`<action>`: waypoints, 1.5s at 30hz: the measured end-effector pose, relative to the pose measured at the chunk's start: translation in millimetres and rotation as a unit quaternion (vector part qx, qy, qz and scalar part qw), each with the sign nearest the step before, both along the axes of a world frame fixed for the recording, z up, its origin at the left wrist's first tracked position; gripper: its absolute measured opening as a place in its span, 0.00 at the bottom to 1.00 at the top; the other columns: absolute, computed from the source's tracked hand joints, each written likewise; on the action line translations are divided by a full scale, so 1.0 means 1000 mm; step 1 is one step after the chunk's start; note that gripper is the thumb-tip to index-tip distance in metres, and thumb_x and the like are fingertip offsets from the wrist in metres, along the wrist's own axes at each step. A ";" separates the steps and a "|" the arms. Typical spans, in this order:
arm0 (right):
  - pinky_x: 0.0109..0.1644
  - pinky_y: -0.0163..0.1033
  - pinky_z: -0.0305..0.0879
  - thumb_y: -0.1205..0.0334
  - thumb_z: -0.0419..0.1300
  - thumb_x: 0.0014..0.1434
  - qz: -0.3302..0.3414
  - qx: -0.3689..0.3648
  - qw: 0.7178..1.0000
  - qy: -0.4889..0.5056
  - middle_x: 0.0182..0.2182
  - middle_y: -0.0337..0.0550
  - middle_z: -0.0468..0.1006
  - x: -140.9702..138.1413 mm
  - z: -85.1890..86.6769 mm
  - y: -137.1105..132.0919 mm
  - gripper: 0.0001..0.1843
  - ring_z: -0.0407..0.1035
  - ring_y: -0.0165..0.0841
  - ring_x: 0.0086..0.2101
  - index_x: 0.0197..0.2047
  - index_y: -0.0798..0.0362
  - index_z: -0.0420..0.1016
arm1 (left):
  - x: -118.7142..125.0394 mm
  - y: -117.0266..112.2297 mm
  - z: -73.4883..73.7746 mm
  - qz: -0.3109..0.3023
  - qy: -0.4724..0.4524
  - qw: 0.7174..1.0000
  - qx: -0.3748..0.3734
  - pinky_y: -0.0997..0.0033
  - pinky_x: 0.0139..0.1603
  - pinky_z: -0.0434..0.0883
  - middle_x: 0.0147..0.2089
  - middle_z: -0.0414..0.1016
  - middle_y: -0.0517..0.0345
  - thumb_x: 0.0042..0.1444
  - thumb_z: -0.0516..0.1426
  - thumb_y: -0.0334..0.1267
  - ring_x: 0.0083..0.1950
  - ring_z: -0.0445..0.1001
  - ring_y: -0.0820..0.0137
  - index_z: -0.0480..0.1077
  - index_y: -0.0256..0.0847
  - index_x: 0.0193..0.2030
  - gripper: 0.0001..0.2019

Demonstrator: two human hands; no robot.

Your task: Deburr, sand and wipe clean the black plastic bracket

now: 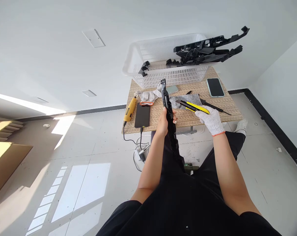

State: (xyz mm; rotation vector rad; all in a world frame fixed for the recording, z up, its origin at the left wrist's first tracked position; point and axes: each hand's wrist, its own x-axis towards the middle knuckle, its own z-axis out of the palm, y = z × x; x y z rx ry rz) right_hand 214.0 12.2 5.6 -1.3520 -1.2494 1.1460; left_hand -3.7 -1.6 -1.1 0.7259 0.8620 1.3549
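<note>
My bare left hand (166, 122) is wrapped round a long black plastic part (168, 111) that stands tilted from my lap up over the small wooden table (222, 106). My right hand (210, 119), in a white knit glove with an orange cuff, grips a yellow and black utility knife (194, 107) just right of the part, above the table. A grey cloth (185, 99) lies under the knife.
A white plastic basket (163, 55) at the table's back holds several black plastic parts (204, 50). On the table lie a yellow rotary tool (130, 109), a dark tablet (142, 115), a spare white glove (147, 96), a phone (215, 87) and a thin black rod (218, 108). Cables trail on the floor.
</note>
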 end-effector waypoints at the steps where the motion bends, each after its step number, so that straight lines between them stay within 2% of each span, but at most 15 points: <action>1: 0.20 0.32 0.54 0.52 0.71 0.48 0.000 -0.001 1.000 0.001 0.22 0.34 0.68 0.000 0.000 0.000 0.24 0.59 0.24 0.19 0.46 0.55 0.79 | -0.001 0.000 0.000 -0.008 -0.003 1.000 0.001 0.72 0.38 0.72 0.21 0.67 0.61 0.67 0.49 0.58 0.20 0.64 0.78 0.73 0.36 0.32 0.27; 5: 0.20 0.32 0.54 0.53 0.70 0.48 0.004 0.001 1.000 0.005 0.23 0.35 0.69 0.000 0.001 -0.001 0.23 0.59 0.24 0.20 0.46 0.55 0.79 | -0.007 0.000 0.002 -0.029 -0.001 0.999 -0.020 0.72 0.38 0.73 0.17 0.64 0.62 0.69 0.43 0.58 0.17 0.62 0.79 0.70 0.37 0.26 0.31; 9: 0.20 0.32 0.54 0.54 0.70 0.48 0.003 -0.007 1.000 0.019 0.23 0.35 0.69 0.000 0.000 0.000 0.22 0.59 0.24 0.20 0.45 0.54 0.79 | -0.010 -0.002 0.005 -0.014 0.002 1.000 -0.024 0.71 0.37 0.74 0.14 0.58 0.64 0.69 0.41 0.60 0.14 0.57 0.80 0.64 0.39 0.19 0.34; 11: 0.20 0.32 0.54 0.54 0.70 0.48 0.002 -0.013 1.000 0.017 0.23 0.35 0.69 0.000 0.000 0.001 0.22 0.59 0.24 0.20 0.45 0.54 0.79 | -0.009 -0.003 0.005 -0.020 -0.008 1.000 -0.018 0.72 0.33 0.72 0.15 0.59 0.64 0.68 0.44 0.59 0.15 0.58 0.79 0.66 0.39 0.22 0.31; 16: 0.20 0.33 0.54 0.54 0.70 0.47 -0.006 -0.015 1.000 0.022 0.23 0.34 0.68 -0.001 0.002 0.000 0.21 0.58 0.24 0.20 0.44 0.54 0.79 | -0.003 -0.003 0.002 -0.017 -0.018 1.000 -0.011 0.75 0.31 0.70 0.25 0.66 0.63 0.66 0.52 0.54 0.22 0.63 0.78 0.73 0.39 0.39 0.19; 20: 0.20 0.32 0.52 0.55 0.70 0.46 0.004 -0.012 0.998 0.056 0.21 0.33 0.66 0.000 0.003 0.000 0.22 0.54 0.23 0.19 0.44 0.55 0.79 | -0.001 -0.001 -0.001 -0.026 -0.033 0.999 -0.024 0.76 0.28 0.68 0.29 0.67 0.61 0.66 0.52 0.56 0.24 0.64 0.77 0.72 0.40 0.44 0.20; 24: 0.22 0.32 0.56 0.56 0.72 0.44 0.067 -0.019 0.998 -0.009 0.24 0.37 0.73 0.001 0.003 -0.001 0.23 0.60 0.24 0.21 0.45 0.55 0.81 | -0.001 0.000 0.001 -0.048 -0.045 0.998 -0.006 0.77 0.25 0.65 0.29 0.67 0.59 0.66 0.43 0.63 0.23 0.62 0.77 0.71 0.41 0.46 0.28; 26: 0.23 0.32 0.58 0.55 0.72 0.46 0.048 -0.004 0.998 -0.041 0.27 0.39 0.76 -0.001 0.002 -0.001 0.23 0.62 0.25 0.22 0.46 0.54 0.82 | 0.000 -0.001 0.005 -0.047 -0.038 0.998 -0.009 0.77 0.25 0.66 0.30 0.66 0.59 0.65 0.41 0.65 0.23 0.62 0.77 0.70 0.43 0.46 0.29; 28: 0.24 0.33 0.58 0.53 0.71 0.47 0.018 0.007 0.999 -0.040 0.28 0.39 0.76 -0.002 0.002 -0.002 0.24 0.62 0.26 0.23 0.48 0.53 0.81 | 0.000 -0.003 0.008 -0.047 -0.036 0.998 -0.026 0.77 0.25 0.66 0.30 0.67 0.58 0.64 0.42 0.66 0.24 0.63 0.77 0.69 0.43 0.42 0.29; 32: 0.26 0.33 0.61 0.54 0.71 0.47 0.056 0.004 0.997 -0.059 0.30 0.41 0.78 -0.002 0.003 -0.002 0.24 0.66 0.27 0.25 0.47 0.53 0.82 | 0.000 -0.005 0.010 -0.046 -0.038 0.998 -0.033 0.77 0.25 0.67 0.31 0.68 0.59 0.63 0.43 0.67 0.24 0.63 0.77 0.67 0.43 0.41 0.29; 35: 0.25 0.33 0.60 0.53 0.70 0.49 0.037 0.006 0.998 -0.056 0.29 0.40 0.78 -0.002 0.004 -0.002 0.24 0.65 0.27 0.24 0.49 0.53 0.82 | 0.000 -0.004 0.008 -0.053 -0.028 0.998 -0.007 0.77 0.25 0.66 0.31 0.67 0.60 0.64 0.41 0.67 0.24 0.63 0.77 0.66 0.44 0.41 0.29; 37: 0.26 0.34 0.61 0.53 0.70 0.49 0.061 0.003 0.996 -0.064 0.30 0.40 0.78 -0.002 0.004 -0.002 0.25 0.65 0.27 0.24 0.49 0.52 0.82 | 0.000 -0.003 0.007 -0.057 -0.024 0.998 0.000 0.77 0.25 0.66 0.30 0.67 0.60 0.65 0.40 0.66 0.23 0.63 0.77 0.66 0.44 0.41 0.28; 39: 0.27 0.34 0.62 0.53 0.71 0.48 0.076 0.013 0.994 -0.078 0.30 0.40 0.78 -0.002 0.004 -0.002 0.24 0.66 0.28 0.25 0.49 0.52 0.82 | 0.000 -0.002 0.006 -0.057 -0.029 0.998 -0.008 0.78 0.25 0.66 0.30 0.67 0.60 0.65 0.42 0.66 0.23 0.63 0.78 0.66 0.44 0.41 0.27; 42: 0.25 0.34 0.60 0.51 0.69 0.51 0.049 0.021 0.997 -0.062 0.28 0.39 0.77 -0.003 0.005 -0.003 0.25 0.64 0.27 0.24 0.51 0.52 0.81 | 0.000 -0.001 0.005 -0.057 -0.049 0.997 -0.012 0.78 0.25 0.66 0.31 0.68 0.59 0.64 0.45 0.65 0.24 0.63 0.78 0.67 0.43 0.41 0.26; 45: 0.26 0.34 0.61 0.53 0.70 0.49 0.075 0.009 0.995 -0.072 0.29 0.41 0.78 -0.004 0.005 -0.003 0.24 0.66 0.29 0.26 0.49 0.52 0.82 | 0.000 -0.001 0.003 -0.058 -0.055 0.997 -0.004 0.79 0.25 0.66 0.31 0.68 0.59 0.64 0.46 0.64 0.24 0.63 0.78 0.67 0.43 0.41 0.25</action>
